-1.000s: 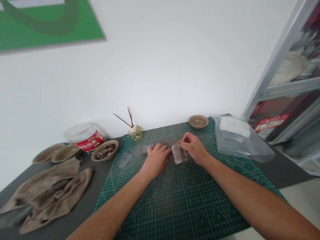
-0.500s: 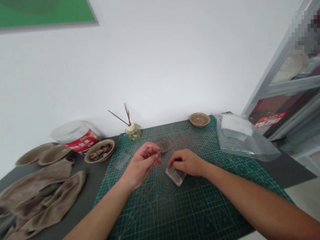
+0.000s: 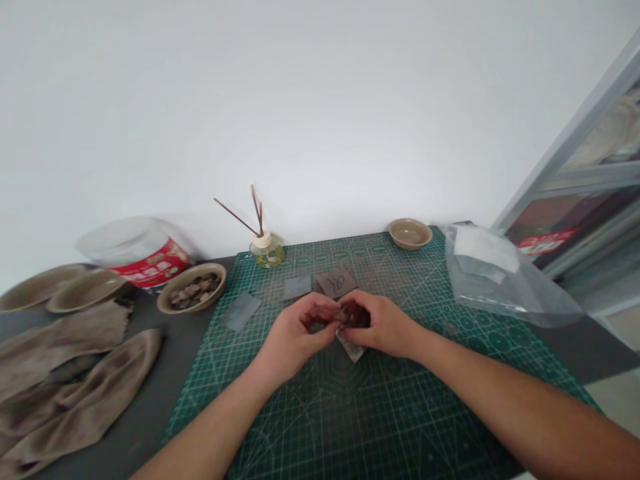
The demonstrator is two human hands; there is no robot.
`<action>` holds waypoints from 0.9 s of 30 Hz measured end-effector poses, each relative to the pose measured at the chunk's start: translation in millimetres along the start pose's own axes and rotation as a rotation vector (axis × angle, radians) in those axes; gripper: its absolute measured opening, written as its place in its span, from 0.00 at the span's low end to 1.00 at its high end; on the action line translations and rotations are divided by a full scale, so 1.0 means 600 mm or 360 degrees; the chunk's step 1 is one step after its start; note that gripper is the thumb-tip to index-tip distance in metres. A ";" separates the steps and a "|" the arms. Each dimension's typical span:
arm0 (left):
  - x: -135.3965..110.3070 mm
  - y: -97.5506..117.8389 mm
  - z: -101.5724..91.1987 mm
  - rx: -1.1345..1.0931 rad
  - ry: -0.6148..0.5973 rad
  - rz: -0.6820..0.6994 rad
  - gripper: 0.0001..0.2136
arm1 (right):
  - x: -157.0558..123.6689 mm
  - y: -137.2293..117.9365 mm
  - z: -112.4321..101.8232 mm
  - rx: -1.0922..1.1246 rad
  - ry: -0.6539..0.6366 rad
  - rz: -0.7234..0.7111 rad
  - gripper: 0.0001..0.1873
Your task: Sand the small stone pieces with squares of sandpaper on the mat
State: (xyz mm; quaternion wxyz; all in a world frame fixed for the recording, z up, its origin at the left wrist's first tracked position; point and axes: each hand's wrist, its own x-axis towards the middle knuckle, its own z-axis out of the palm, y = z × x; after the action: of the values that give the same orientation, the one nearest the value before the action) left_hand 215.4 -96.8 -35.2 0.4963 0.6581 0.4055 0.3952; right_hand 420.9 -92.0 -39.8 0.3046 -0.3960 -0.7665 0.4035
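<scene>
My left hand (image 3: 300, 331) and my right hand (image 3: 383, 327) meet over the middle of the green cutting mat (image 3: 300, 413). Fingertips of both pinch a small brown piece (image 3: 343, 316), mostly covered by the fingers, so its exact kind is unclear. Just below them lies a small greyish block (image 3: 354, 349), partly hidden under my right hand. Behind the hands rests a brown square sheet (image 3: 336, 281) with a dark scribble on it. Two thin greyish sheets, a nearer one (image 3: 242, 312) and a farther one (image 3: 297, 287), lie to the left.
At left stand a bowl of brown chips (image 3: 195, 293), two more bowls (image 3: 93, 291), a red-labelled tub (image 3: 150, 263) and a crumpled brown cloth (image 3: 100, 400). A reed diffuser (image 3: 267, 252), a small dish (image 3: 410, 233) and a clear plastic bag (image 3: 505, 280) line the back.
My left hand has moved right to meet my right hand. My right fingers have shifted off the block's top to the small piece. The view has tilted slightly.
</scene>
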 end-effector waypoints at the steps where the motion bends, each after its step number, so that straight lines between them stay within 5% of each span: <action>1: -0.002 0.001 0.003 0.0105 -0.0005 0.0004 0.07 | 0.000 0.000 -0.001 0.0134 -0.0040 0.0046 0.17; 9: -0.003 0.003 0.012 0.0657 -0.0059 0.0199 0.03 | 0.000 0.018 -0.016 0.0410 -0.0122 0.0174 0.11; 16: -0.002 0.010 0.011 0.1064 -0.0384 0.0153 0.09 | -0.007 0.005 -0.032 -0.0316 -0.0209 -0.0074 0.04; 21: -0.005 0.010 0.008 0.1254 -0.0395 0.0235 0.09 | -0.008 0.003 -0.028 -0.0611 -0.0235 -0.0304 0.04; 27: -0.016 0.008 0.014 0.1521 -0.0346 0.0152 0.19 | -0.009 0.003 -0.030 -0.0679 -0.0271 -0.0308 0.05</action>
State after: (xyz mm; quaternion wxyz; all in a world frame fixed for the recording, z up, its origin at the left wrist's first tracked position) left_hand 220.5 -109.5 -33.3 0.1596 0.8675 0.4566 0.1163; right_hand 438.3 -89.0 -33.4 0.1855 -0.3408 -0.8916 0.2333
